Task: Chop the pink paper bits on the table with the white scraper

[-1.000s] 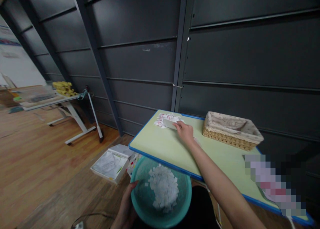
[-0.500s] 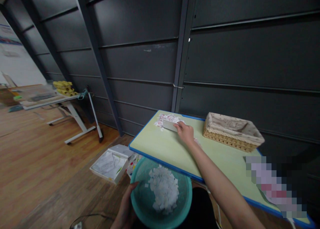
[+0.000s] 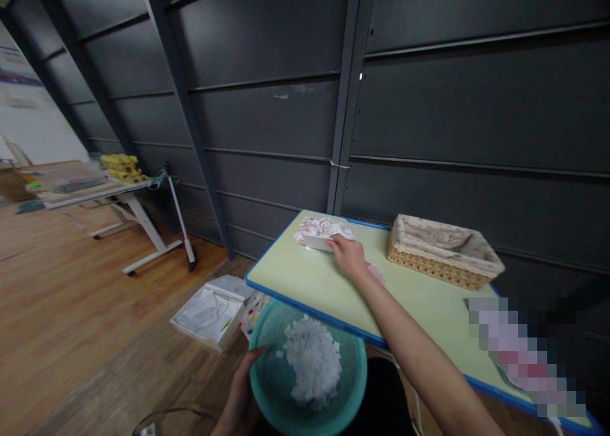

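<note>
My right hand [image 3: 349,256] reaches across the pale green table [image 3: 309,277] and grips a small white card [image 3: 315,241] against a heap of paper scraps [image 3: 320,228] at the far left corner. My left hand [image 3: 241,398] holds the rim of a teal basin [image 3: 271,379] below the table's near edge. Inside the basin lies a pile of white paper pieces [image 3: 312,366].
A wicker basket [image 3: 441,248] stands on the table to the right of my hand. An open white box [image 3: 210,312] lies on the wooden floor to the left. Another table with yellow items [image 3: 119,167] stands at far left. A dark metal wall rises behind.
My right hand has drawn the white card and the scraps slightly nearer and to the left. The basin and my left hand have barely moved.
</note>
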{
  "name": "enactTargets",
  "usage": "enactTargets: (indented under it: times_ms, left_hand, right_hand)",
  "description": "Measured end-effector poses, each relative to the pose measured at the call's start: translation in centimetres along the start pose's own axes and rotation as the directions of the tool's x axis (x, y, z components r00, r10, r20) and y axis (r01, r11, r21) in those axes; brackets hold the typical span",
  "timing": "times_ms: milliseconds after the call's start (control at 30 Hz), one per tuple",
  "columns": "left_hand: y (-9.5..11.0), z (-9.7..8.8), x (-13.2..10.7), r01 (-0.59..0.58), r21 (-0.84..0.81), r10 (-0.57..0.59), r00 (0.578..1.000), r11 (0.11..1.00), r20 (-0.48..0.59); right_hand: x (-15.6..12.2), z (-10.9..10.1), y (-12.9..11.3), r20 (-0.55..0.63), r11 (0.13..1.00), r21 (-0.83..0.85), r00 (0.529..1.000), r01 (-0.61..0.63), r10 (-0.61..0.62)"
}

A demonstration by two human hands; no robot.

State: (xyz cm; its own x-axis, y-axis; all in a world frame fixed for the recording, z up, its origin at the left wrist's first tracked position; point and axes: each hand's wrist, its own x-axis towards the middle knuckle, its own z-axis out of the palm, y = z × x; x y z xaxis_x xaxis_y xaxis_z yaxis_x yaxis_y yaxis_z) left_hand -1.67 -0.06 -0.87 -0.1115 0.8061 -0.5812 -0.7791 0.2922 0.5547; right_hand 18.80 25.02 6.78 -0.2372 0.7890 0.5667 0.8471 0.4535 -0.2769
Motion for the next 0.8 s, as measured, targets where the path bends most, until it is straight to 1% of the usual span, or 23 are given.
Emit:
enactTargets:
  times_ms: [100, 200, 267, 333, 367, 433, 533, 600, 700, 733, 800]
  left_hand:
    - [0.2, 0.3, -0.2, 0.019, -0.01, -0.019, 0.999, 1.0, -0.028]
    - [0.5, 0.7, -0.4, -0.009, -0.022, 0.008, 0.999, 1.0, -0.045]
    - [0.5, 0.8, -0.4, -0.031, -0.022, 0.03, 0.998, 0.999, -0.052]
    - [0.5, 0.8, -0.4, -0.039, -0.017, 0.038, 0.998, 0.999, -0.058]
    - [0.5, 0.8, -0.4, -0.038, -0.011, 0.037, 0.998, 0.999, -0.055]
    - [0.5, 0.7, -0.5, -0.046, 0.004, 0.046, 0.998, 0.999, -0.044]
    - [0.6, 0.9, -0.6, -0.063, 0.034, 0.065, 0.995, 0.997, -0.07]
    - [0.7, 1.1, -0.7, -0.066, 0.049, 0.07, 0.993, 0.997, -0.097]
    - [1.0, 1.5, -0.9, -0.083, 0.061, 0.089, 0.989, 0.995, -0.115]
    - [1.2, 1.6, -0.9, -0.079, 0.063, 0.087, 0.988, 0.995, -0.127]
    - [1.4, 1.8, -1.1, -0.071, 0.062, 0.079, 0.986, 0.996, -0.146]
  right_hand:
    - [0.1, -0.6, -0.2, 0.026, 0.999, -0.029, 0.999, -0.03, 0.031]
    - [0.4, -1.6, 0.0, 0.039, 0.998, -0.014, 0.997, -0.062, 0.063]
    - [0.7, -2.2, 0.4, 0.064, 0.996, 0.064, 0.996, -0.063, 0.058]
    - [1.0, -2.5, 1.0, 0.083, 0.98, 0.184, 0.995, -0.078, 0.064]
    - [1.1, -2.5, 1.3, 0.083, 0.965, 0.242, 0.993, -0.102, 0.084]
    - [1.4, -2.3, 1.9, 0.075, 0.927, 0.324, 0.982, -0.187, 0.172]
    - [1.6, -1.9, 2.6, 0.088, 0.876, 0.344, 0.94, -0.339, 0.329]
    - [1.6, -1.7, 2.9, 0.12, 0.854, 0.325, 0.914, -0.406, 0.388]
    - [1.4, -1.3, 3.0, 0.21, 0.808, 0.336, 0.875, -0.483, 0.436]
    - [1.2, -1.2, 3.0, 0.254, 0.777, 0.368, 0.859, -0.511, 0.444]
    - [1.0, -0.8, 3.0, 0.343, 0.684, 0.465, 0.826, -0.563, 0.447]
